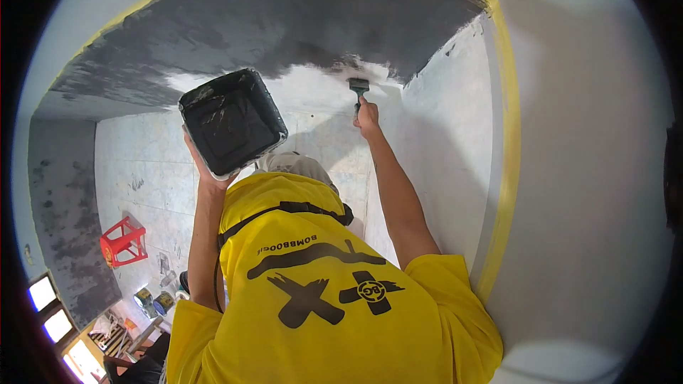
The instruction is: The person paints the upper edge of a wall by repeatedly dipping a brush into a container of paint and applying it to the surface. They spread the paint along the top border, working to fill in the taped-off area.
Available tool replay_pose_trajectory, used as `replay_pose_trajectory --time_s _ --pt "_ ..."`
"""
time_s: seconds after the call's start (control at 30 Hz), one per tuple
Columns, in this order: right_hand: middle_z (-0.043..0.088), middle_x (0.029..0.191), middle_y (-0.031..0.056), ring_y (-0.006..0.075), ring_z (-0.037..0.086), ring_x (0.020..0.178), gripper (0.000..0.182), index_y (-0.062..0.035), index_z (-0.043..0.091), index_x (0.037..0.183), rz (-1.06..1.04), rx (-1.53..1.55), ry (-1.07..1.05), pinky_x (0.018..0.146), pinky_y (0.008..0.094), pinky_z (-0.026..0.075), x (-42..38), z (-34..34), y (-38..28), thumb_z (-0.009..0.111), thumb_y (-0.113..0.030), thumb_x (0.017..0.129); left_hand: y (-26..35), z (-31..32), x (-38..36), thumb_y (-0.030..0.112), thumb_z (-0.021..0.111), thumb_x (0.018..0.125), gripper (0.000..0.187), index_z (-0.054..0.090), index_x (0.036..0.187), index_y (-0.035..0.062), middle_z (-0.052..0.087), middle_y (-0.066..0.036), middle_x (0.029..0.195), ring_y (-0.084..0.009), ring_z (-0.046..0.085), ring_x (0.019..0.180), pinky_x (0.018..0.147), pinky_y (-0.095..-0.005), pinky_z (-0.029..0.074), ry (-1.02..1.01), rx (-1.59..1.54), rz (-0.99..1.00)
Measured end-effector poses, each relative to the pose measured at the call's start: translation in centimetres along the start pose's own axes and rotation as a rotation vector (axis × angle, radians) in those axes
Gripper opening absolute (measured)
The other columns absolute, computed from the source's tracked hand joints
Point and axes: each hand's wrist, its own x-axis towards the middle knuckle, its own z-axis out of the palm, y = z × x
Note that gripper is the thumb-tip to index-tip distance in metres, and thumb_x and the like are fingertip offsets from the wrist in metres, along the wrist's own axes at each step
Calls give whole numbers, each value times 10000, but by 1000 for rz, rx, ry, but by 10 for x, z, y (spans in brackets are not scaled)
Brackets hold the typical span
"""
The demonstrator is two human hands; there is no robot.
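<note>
My left hand grips the near left side of a square black paint tub. The tub is tilted, its open top facing me, and dark wet paint coats the inside. Some of my left fingers are hidden behind it. In my right hand is a flat paintbrush, held by the handle with the fingers closed. Its dark head is at the pale unpainted strip just below the dark grey painted surface. The paint's lower edge is ragged and streaky there.
Yellow masking tape borders the painted area. To the right is a pale side wall. Far below left are a red plastic stool, paint cans and a wooden frame. My yellow shirt fills the lower middle.
</note>
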Motion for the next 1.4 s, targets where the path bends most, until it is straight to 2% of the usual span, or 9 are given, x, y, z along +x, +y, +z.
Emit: replay_pose_trajectory --time_s 0.33,0.43,0.53,0.6,0.67,0.8,1.03,1.17,1.4 --pt "451 597 -28 85 409 469 487 -115 479 686 -590 183 -199 420 267 321 -124 -15 -113 485 -432 1056 -4 -2 -1 655 372 978 670 573 1337 125 624 -117 1295 -278 629 1140 917 -461 580 48 -26 41" --pt "444 593 -35 79 412 467 488 -113 489 684 -559 88 -124 420 273 324 -90 -1 -81 486 -429 1056 -3 -2 -1 652 372 980 668 570 1340 126 622 -116 1298 -277 628 1143 919 -460 581 48 -19 38" --pt "439 576 -35 92 429 450 495 -109 489 686 -525 -104 10 404 294 342 -11 -6 26 512 -456 1038 -4 -1 -1 649 371 982 666 568 1343 126 621 -116 1301 -277 627 1146 920 -459 581 40 -22 39" --pt "428 555 -23 123 420 421 499 -103 489 685 -338 -150 45 387 313 344 2 -6 45 526 -465 1027 -4 0 -1 647 371 983 664 567 1346 127 620 -115 1303 -276 627 1149 921 -458 581 33 -26 42" --pt "415 535 -9 151 408 394 507 -100 486 676 -22 -152 80 373 329 343 -10 -14 40 534 -468 1020 -5 2 -1 645 371 984 662 565 1348 127 619 -115 1305 -276 626 1151 922 -458 581 15 -36 34" --pt "453 599 13 149 414 427 488 -97 486 685 49 -5 65 369 319 330 7 -28 13 537 -447 1021 -7 9 3 641 371 986 659 562 1353 128 617 -114 1309 -275 625 1155 924 -457 581 -36 -41 21" --pt "436 627 -40 85 369 456 427 -112 500 732 -186 126 3 388 252 272 -91 -49 -87 540 -415 1030 -6 7 3 624 366 996 645 552 1365 129 613 -113 1316 -272 624 1162 920 -454 585 4 32 88" --pt "388 592 -40 72 349 453 464 -131 447 680 -542 322 -23 395 245 265 -128 -75 -121 499 -405 1051 -9 4 2 617 364 999 640 550 1366 128 612 -114 1316 -272 625 1161 919 -455 586 51 16 70" --pt "483 598 -11 98 432 434 433 -108 492 707 -616 226 53 402 256 338 -90 -76 -74 499 -376 1047 -9 5 2 605 361 1004 630 546 1368 125 612 -116 1316 -273 627 1160 918 -457 587 81 20 56"
